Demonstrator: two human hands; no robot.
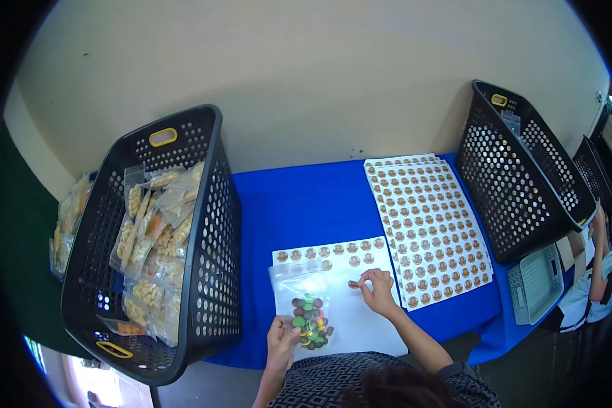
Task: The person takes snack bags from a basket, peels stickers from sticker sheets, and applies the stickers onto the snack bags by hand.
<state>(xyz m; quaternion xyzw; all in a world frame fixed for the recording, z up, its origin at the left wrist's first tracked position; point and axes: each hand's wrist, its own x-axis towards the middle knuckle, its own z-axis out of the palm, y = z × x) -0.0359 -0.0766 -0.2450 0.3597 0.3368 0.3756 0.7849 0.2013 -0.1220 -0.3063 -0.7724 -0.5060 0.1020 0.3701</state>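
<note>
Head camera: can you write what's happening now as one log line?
left hand: holding clear bag | right hand: pinching round sticker | sticker sheet: beneath bag, mostly blank

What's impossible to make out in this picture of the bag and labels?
In the head view:
Print on the label sheets: too small to read.
Small brown thing in the right hand: too small to identify.
White sheet: partly covered by the filled bag.
Contents of the right basket: mostly hidden by its wall.
Other person: cut off by dark right edge.
</note>
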